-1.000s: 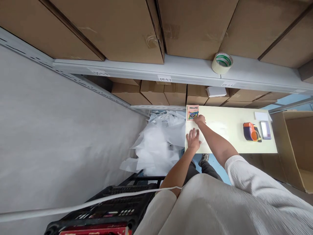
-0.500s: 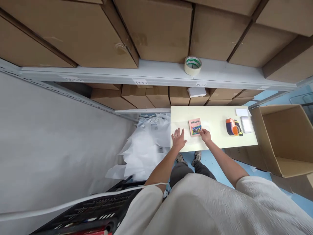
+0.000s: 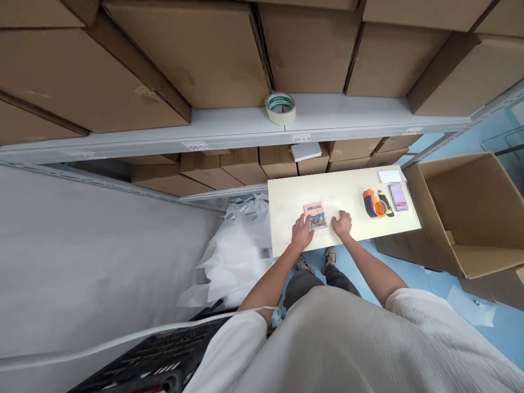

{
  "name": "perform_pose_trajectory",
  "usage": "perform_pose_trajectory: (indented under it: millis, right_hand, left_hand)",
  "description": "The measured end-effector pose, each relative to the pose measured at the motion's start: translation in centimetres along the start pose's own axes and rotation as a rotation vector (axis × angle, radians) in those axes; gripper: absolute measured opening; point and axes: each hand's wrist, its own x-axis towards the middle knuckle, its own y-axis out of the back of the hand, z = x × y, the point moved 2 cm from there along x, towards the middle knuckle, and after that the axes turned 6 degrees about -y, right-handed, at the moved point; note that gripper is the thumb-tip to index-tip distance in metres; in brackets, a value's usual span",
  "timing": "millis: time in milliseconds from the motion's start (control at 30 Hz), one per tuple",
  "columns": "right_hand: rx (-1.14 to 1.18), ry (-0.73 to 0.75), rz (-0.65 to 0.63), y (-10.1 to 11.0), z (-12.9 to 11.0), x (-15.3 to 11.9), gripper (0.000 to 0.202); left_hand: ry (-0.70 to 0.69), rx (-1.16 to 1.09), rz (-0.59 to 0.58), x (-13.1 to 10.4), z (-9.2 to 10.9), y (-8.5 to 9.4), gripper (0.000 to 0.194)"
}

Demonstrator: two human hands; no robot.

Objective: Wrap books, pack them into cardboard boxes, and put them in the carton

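Note:
A small pink book (image 3: 314, 209) with a colourful picture on its cover lies on the pale yellow table (image 3: 282, 210). My left hand (image 3: 302, 231) touches the book's lower left edge, its fingers apart and resting partly on the cover. To the right of the book, my right hand (image 3: 342, 224) rests on a thin translucent sheet on the table, fingers apart and holding nothing visible. Further right are an orange and dark blue tape dispenser (image 3: 373, 204) and a black and yellow cutter (image 3: 386, 203).
A phone-like object (image 3: 398, 196) and a white paper (image 3: 389, 176) lie at the table's right end, beside an open carton (image 3: 470, 218). Behind, a shelf (image 3: 237, 121) holds boxes and a tape roll (image 3: 280, 109). White wrapping sheets (image 3: 237, 256) are heaped left.
The view has shifted. My left hand has moved from the bare tabletop onto the book's left edge. My right hand has let go of the book and sits apart from it. The phone-like object's face now looks purple.

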Motion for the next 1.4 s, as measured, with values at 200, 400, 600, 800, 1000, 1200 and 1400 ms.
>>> perform_pose_trajectory:
  millis: [200, 400, 600, 800, 1000, 1200, 1400]
  right_hand:
    - [0.011, -0.117, -0.064, 0.0, 0.4, 2.4, 0.033]
    - [0.198, -0.087, -0.204, -0.7, 0.9, 3.8, 0.037]
    - [0.208, 0.097, -0.265, -1.3, -1.3, 2.6, 0.033]
    - [0.157, 0.225, -0.389, -2.9, -2.9, 0.5, 0.029]
    - [0.257, 0.167, -0.512, -3.7, -2.1, 0.6, 0.039]
    - [0.288, 0.297, -0.512, -3.9, -2.0, 0.9, 0.044]
    - [0.182, 0.279, -0.34, -3.6, -1.9, 0.7, 0.04]
  left_hand:
    - [0.008, 0.076, -0.031, 1.0, 1.0, -0.8, 0.075]
    - [0.042, 0.096, -0.026, 1.2, 0.8, -0.8, 0.074]
    - [0.062, 0.062, -0.032, 1.2, 0.9, -1.1, 0.08]
    - [0.063, 0.003, 0.014, 1.1, 0.5, -1.0, 0.086]
    - [0.021, 0.033, -0.068, 1.4, 0.2, -0.6, 0.094]
    - [-0.001, 0.038, -0.092, 1.5, 0.2, -0.7, 0.097]
    - [-0.001, 0.05, -0.098, 1.2, 0.3, -1.2, 0.082]
